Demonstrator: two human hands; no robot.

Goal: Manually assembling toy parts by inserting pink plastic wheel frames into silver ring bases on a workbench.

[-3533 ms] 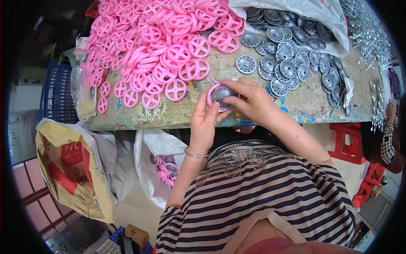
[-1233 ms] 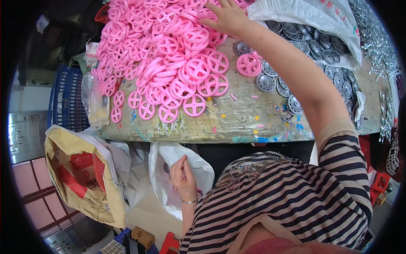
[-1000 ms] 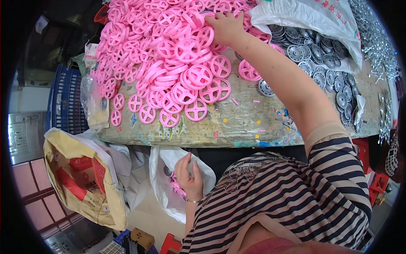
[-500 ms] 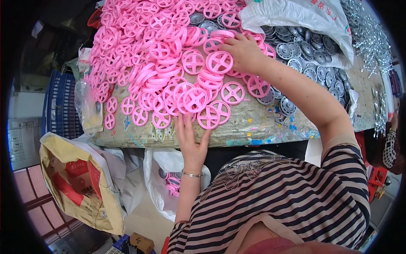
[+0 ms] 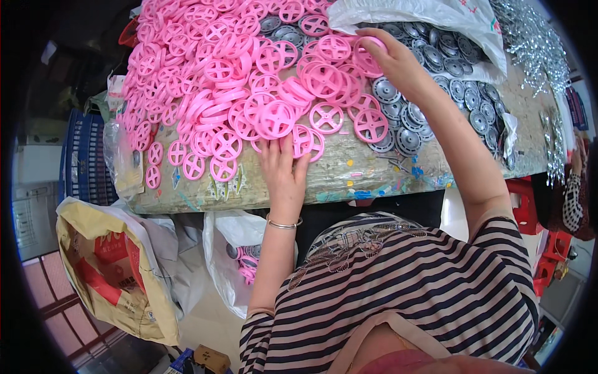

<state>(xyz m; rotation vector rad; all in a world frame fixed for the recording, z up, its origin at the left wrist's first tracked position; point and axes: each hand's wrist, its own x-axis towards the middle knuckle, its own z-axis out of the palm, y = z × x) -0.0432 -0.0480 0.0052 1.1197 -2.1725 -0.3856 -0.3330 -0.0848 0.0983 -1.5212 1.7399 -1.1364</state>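
Observation:
A large heap of pink plastic wheels [image 5: 187,68], each a ring with cross spokes, covers the left and middle of the table. Beside it on the right lie many grey plastic discs [image 5: 408,142]. My right hand [image 5: 402,62] is at the border between the two piles, its fingers closed round the rim of an upright pink wheel [image 5: 367,57]. At the heap's near edge, my left hand [image 5: 283,168] has its fingers stretched out and thumb apart. Its fingertips touch pink wheels stacked there and are partly hidden under them.
A white plastic sack [image 5: 423,15] lies over the grey discs at the back. Silver tinsel [image 5: 536,50] hangs at the far right. Below the table edge [image 5: 187,206] stand an opened yellow paper sack [image 5: 84,274] and a white bag [image 5: 221,274] with pink and grey pieces inside.
My right hand has moved right and farther back, now gripping a pink wheel. Some wheels in the middle have shifted, uncovering more grey discs. My left hand stays at the near edge.

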